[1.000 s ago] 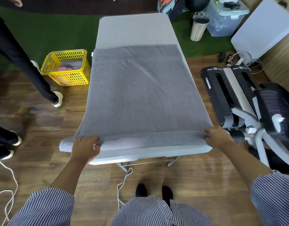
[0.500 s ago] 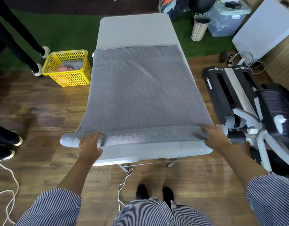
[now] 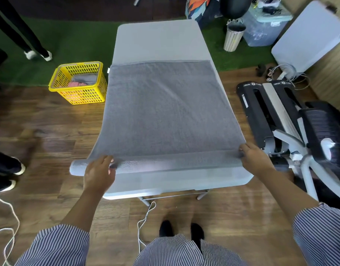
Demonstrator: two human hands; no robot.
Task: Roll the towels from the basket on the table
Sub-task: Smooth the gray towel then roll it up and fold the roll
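A large grey towel (image 3: 165,112) lies spread along the grey table (image 3: 159,41), its near end wound into a thin roll (image 3: 165,163) that sticks out past the table's left side. My left hand (image 3: 99,172) rests on the roll near its left end, fingers laid over it. My right hand (image 3: 254,157) presses on the roll's right end at the table's edge, fingers curved over the cloth. A yellow basket (image 3: 79,83) on the floor to the left holds grey and pink towels.
An exercise machine (image 3: 291,121) stands close on the right. A person's legs and shoes (image 3: 36,54) are at the far left, more shoes (image 3: 15,169) nearer. White cables (image 3: 144,221) run on the wooden floor. A bin (image 3: 233,36) and a plastic box stand behind.
The roll has moved a little farther up the table and grown slightly thicker under both hands. The person at the left has stepped away onto the green mat.
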